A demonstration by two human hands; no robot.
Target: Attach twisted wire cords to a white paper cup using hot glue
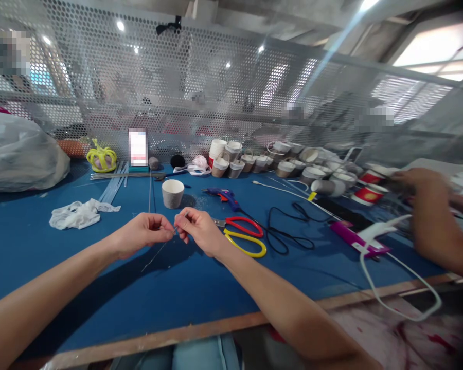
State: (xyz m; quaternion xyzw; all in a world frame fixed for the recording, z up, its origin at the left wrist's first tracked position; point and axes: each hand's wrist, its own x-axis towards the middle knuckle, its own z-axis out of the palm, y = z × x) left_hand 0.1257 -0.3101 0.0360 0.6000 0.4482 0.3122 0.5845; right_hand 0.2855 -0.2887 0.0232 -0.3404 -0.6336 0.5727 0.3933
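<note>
My left hand [148,234] and my right hand [196,229] meet over the middle of the blue table, fingertips pinched close together. Between them is a thin grey thread [154,257], whose loose end trails down to the left. Just behind my hands stands a small cup wrapped in grey cord [173,194], upright with a white inside. Scissors [247,234] with one red and one yellow handle lie right beside my right hand, their blades partly hidden by it. A blue glue gun [223,196] rests farther back.
Several wrapped cups [235,167] crowd the back right. White lace [77,213] and clear glue sticks [113,187] lie left, near a yellow yarn bundle [101,158] and a phone [138,148]. At right, a co-worker's arm [432,216] reaches over a purple glue gun [355,239] and cables.
</note>
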